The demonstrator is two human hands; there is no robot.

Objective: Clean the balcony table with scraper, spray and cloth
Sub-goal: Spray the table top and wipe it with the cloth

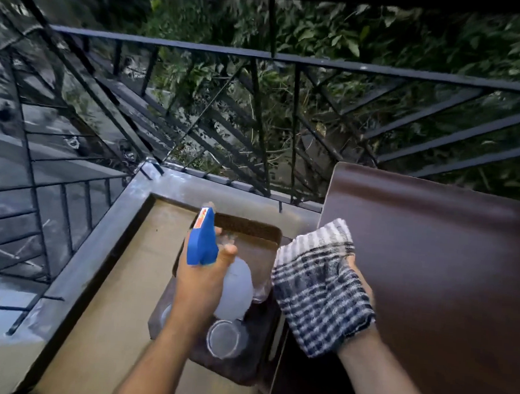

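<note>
My left hand (pixel 197 279) grips a spray bottle (pixel 203 239) with a blue trigger head and a clear body, held upright to the left of the table. A blue-and-white checked cloth (pixel 317 282) is draped over my right hand (pixel 361 282), which grasps it at the left edge of the dark brown table (pixel 431 268). The tabletop looks smooth and glossy. No scraper is in view.
Below my hands a dark tray (pixel 254 367) on the tan balcony floor (pixel 117 325) holds clear glasses (pixel 224 339). A black metal railing (pixel 291 61) runs along the far side and the left. Trees stand beyond it.
</note>
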